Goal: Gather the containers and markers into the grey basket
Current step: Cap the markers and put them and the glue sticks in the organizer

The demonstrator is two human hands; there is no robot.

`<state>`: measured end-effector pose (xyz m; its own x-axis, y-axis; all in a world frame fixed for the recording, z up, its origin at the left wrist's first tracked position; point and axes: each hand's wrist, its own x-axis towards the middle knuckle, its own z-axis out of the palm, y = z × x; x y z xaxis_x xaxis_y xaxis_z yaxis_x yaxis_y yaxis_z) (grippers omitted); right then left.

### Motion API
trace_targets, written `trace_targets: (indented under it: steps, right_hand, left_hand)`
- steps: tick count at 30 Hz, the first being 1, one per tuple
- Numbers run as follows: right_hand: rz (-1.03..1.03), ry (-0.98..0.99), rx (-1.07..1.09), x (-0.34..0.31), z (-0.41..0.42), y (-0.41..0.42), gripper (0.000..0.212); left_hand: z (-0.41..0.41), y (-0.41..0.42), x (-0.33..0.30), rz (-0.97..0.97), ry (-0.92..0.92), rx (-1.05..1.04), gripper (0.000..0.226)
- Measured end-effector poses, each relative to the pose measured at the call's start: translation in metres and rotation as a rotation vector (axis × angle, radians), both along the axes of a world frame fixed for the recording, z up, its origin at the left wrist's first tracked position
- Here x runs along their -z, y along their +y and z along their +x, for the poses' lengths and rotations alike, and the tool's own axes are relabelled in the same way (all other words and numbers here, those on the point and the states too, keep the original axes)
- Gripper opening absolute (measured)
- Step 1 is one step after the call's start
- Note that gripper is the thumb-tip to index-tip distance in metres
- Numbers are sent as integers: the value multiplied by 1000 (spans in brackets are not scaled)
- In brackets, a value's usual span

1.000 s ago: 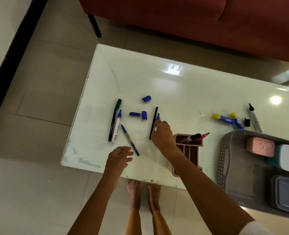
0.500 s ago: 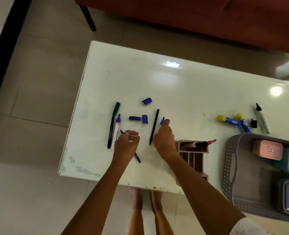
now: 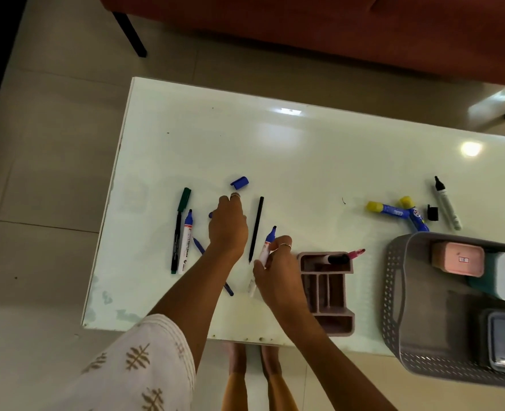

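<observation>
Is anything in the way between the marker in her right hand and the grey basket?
Yes. The pink organizer sits on the table between the right hand holding the blue marker and the grey basket.

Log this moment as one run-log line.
right hand: holds blue-tipped marker | left hand: over blue caps, grip hidden | grey basket: holds containers, no markers visible | phase: collecting markers

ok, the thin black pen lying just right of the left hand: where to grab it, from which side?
Pinch the thin black pen across its bare upper barrel, coming straight down from above. It lies flat on the table, almost straight away from the person, and is slim, so only a fingertip pinch fits. The left hand flanks it on one side; the right hand, holding a blue marker, crowds its lower tip.
</observation>
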<state>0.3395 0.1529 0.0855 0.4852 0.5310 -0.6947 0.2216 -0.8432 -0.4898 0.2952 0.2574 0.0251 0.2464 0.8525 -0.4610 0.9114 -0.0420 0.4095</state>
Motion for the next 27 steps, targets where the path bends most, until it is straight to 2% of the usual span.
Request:
trace_targets:
  steps: [3, 7, 11, 14, 16, 21, 27]
  right_hand:
    - [2, 33, -3, -7, 4, -6, 33]
    - [-20, 70, -23, -17, 8, -14, 30]
    - [14, 71, -57, -30, 8, -23, 39]
    - [109, 52, -53, -39, 8, -33, 47]
    - [154, 55, -45, -46, 6, -41, 48]
    - [222, 63, -50, -60, 3, -59, 45]
    - [255, 18, -89, -66, 1, -75, 44]
  left_hand:
    - [-1, -5, 1, -9, -23, 46, 25]
    - [-2, -14, -5, -40, -123, -23, 28]
    - [-5, -21, -24, -223, -368, -351, 30]
    - [-13, -28, -43, -598, -667, -758, 29]
    - [-21, -35, -57, -732, -823, -862, 28]
    - [-35, -55, -77, -831, -1006, -915, 15]
    - [-38, -72, -89, -827, -1077, -856, 28]
